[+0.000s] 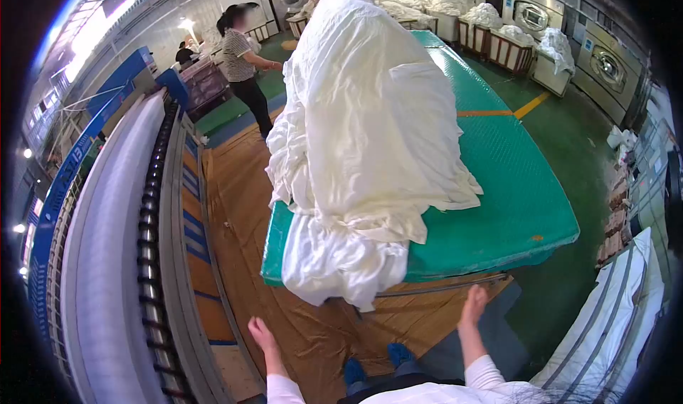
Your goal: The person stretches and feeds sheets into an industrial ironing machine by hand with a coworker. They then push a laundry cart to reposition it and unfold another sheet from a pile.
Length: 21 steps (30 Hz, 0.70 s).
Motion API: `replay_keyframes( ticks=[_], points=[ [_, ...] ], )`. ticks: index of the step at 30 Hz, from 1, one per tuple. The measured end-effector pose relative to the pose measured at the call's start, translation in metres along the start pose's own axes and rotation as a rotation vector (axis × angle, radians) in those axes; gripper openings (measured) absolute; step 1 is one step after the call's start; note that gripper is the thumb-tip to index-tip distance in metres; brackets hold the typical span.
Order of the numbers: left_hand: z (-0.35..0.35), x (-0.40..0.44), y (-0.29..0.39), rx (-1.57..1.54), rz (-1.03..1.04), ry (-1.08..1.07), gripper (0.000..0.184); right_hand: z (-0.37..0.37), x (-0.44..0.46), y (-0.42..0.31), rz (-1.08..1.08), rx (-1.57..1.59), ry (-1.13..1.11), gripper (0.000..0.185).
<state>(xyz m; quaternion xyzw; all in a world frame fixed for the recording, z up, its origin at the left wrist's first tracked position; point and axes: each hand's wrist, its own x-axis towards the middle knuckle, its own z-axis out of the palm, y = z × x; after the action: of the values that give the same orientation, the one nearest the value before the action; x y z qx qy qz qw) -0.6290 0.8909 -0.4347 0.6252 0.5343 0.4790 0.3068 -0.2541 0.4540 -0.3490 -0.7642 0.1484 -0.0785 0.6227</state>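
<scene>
A tall heap of white sheets (356, 119) rests on the green table (509, 190), its lower folds hanging over the near edge. My left hand (262, 334) is held out over the brown floor cloth, left of the hanging fabric and apart from it. Its fingers look curled together, with nothing visible in them. Out to the right, my right hand (474, 306) is raised near the table's front edge. Its fingers are partly stretched and hold nothing that I can see. Neither hand touches the sheets.
A long ironing machine (107, 262) with rollers runs along the left. Another person (242, 62) in a striped top stands beyond the heap's left side. Carts of white linen (512, 38) and washing machines (605, 66) line the back right. White fabric (605, 319) hangs at the right.
</scene>
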Motion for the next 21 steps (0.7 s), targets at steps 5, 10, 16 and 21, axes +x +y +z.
replay_keyframes(
  ticks=[5, 10, 16, 21],
  points=[
    [0.096, 0.078, 0.045, -0.145, -0.161, -0.336, 0.048, 0.102, -0.082, -0.011, 0.245, 0.199, -0.091, 0.05],
    [0.139, 0.067, 0.089, -0.31, -0.359, -0.901, 0.046, 0.182, -0.033, -0.044, 0.212, 0.092, 0.322, 0.067],
    [0.134, 0.029, 0.138, -0.474, -0.477, -0.859, 0.046, 0.181, -0.012, -0.062, -0.155, -0.127, 0.527, 0.063],
    [0.141, 0.02, 0.141, -0.421, -0.4, -0.808, 0.044, 0.181, 0.027, -0.047, 0.082, -0.083, 0.416, 0.06]
  ],
)
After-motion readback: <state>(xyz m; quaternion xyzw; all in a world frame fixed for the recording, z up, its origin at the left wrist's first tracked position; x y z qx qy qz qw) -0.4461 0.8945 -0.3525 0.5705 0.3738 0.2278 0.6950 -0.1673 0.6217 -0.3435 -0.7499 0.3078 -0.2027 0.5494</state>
